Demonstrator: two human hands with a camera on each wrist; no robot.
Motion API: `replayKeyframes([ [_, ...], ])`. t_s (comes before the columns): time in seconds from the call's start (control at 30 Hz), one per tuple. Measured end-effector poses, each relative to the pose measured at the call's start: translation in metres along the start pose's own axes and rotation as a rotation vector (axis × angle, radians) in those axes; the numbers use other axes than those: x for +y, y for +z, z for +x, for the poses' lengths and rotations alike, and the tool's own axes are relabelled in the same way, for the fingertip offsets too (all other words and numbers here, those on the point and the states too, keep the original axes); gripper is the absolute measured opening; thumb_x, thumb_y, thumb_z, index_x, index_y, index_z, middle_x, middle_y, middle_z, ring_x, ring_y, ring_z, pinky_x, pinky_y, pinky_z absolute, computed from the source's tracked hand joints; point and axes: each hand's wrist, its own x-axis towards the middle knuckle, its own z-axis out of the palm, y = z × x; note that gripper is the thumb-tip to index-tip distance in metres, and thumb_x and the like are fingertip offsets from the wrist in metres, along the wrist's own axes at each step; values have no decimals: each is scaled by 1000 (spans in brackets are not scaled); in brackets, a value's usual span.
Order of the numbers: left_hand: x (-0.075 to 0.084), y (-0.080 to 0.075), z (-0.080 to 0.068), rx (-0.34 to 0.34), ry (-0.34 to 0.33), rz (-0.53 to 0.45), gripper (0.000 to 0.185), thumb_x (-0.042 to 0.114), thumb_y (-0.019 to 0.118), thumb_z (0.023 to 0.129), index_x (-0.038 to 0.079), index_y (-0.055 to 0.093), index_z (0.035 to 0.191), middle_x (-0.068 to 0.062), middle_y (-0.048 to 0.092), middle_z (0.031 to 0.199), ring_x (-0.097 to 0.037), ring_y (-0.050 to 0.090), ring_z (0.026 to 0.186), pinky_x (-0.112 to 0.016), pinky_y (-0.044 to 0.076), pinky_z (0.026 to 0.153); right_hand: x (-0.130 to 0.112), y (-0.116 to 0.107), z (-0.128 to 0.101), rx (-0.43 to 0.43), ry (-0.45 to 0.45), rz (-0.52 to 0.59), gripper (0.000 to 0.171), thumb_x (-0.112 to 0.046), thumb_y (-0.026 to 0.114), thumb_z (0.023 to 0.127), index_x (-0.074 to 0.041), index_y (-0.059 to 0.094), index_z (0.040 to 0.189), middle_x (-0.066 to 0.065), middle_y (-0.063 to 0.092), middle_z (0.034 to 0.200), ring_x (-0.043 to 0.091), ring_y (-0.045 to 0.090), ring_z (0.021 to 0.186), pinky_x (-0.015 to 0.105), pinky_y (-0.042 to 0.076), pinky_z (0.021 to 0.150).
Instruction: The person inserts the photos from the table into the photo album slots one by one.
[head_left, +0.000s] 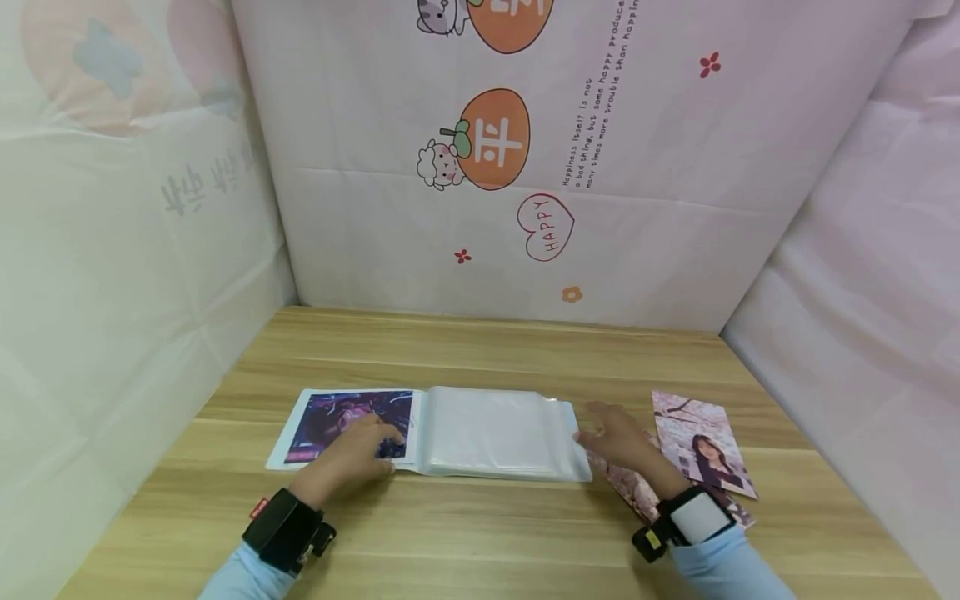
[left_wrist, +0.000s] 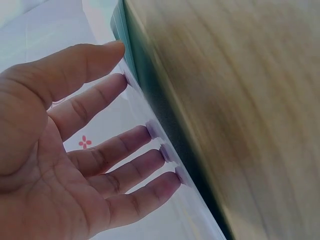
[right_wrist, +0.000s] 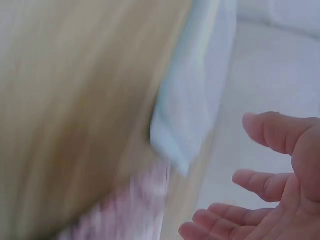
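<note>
An open photo album (head_left: 495, 432) lies flat on the wooden table (head_left: 480, 350). Its left page holds a purple picture (head_left: 333, 417), and its right side is a stack of clear sleeves. My left hand (head_left: 363, 446) rests on the left page with straight fingers. In the left wrist view the fingertips (left_wrist: 152, 129) press flat against clear plastic. My right hand (head_left: 611, 437) hovers at the album's right edge, fingers relaxed and holding nothing. The blurred right wrist view shows that hand (right_wrist: 270, 200) apart from the album's corner (right_wrist: 180, 135). A loose portrait photo (head_left: 701, 450) lies to the right of it.
A second pink photo (head_left: 637, 492) lies partly under my right wrist. Printed fabric walls close in the table at the back (head_left: 525, 208), left and right. Bare wood runs behind the album and along the near edge.
</note>
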Motion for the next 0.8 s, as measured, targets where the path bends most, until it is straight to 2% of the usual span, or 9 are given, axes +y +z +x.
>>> replayKeyframes([
  [0.07, 0, -1, -1, 0, -3, 1, 32, 6, 74, 70, 9, 67, 101, -4, 54, 96, -22, 49, 92, -42, 42, 83, 12, -12, -2, 26, 37, -29, 55, -13, 63, 86, 16, 42, 127, 37, 45, 121, 46, 53, 98, 53, 44, 81],
  [0.27, -2, -3, 0, 8, 19, 20, 32, 6, 74, 69, 8, 68, 100, -4, 54, 94, -22, 49, 90, -42, 42, 82, 50, -45, -10, 78, 183, -157, 58, -19, 62, 84, 21, 42, 122, 41, 46, 115, 53, 46, 104, 56, 41, 82],
  [0.43, -3, -4, -1, 2, 33, 33, 31, 6, 74, 69, 9, 67, 99, -4, 54, 93, -22, 49, 89, -43, 42, 82, 76, -69, -21, 13, 403, -225, 61, -31, 60, 83, 20, 46, 112, 39, 48, 108, 54, 45, 98, 60, 38, 79],
  [0.53, -3, -4, -1, -1, 33, 37, 31, 7, 75, 69, 10, 67, 99, -3, 53, 93, -22, 49, 89, -43, 42, 82, 87, -80, -29, -39, 533, -221, 57, -36, 60, 81, 17, 49, 99, 32, 52, 95, 48, 48, 89, 59, 36, 75],
  [0.6, -3, -4, -2, -4, 31, 38, 31, 7, 75, 69, 10, 67, 99, -3, 53, 93, -22, 49, 89, -43, 41, 82, 92, -84, -34, -58, 601, -200, 57, -38, 61, 81, 16, 50, 95, 29, 52, 89, 44, 49, 85, 56, 35, 73],
  [0.67, -3, -4, -1, -9, 22, 29, 31, 6, 75, 69, 10, 68, 99, -3, 53, 93, -21, 49, 89, -43, 42, 82, 96, -85, -39, -61, 650, -178, 59, -40, 63, 80, 16, 49, 95, 26, 52, 87, 41, 48, 83, 54, 36, 73],
  [0.8, -3, -4, -1, -20, -1, 24, 32, 6, 74, 70, 11, 68, 101, -2, 52, 94, -21, 49, 90, -42, 42, 83, 104, -83, -44, -52, 704, -135, 60, -40, 67, 77, 14, 48, 93, 26, 51, 86, 43, 45, 84, 54, 33, 76],
])
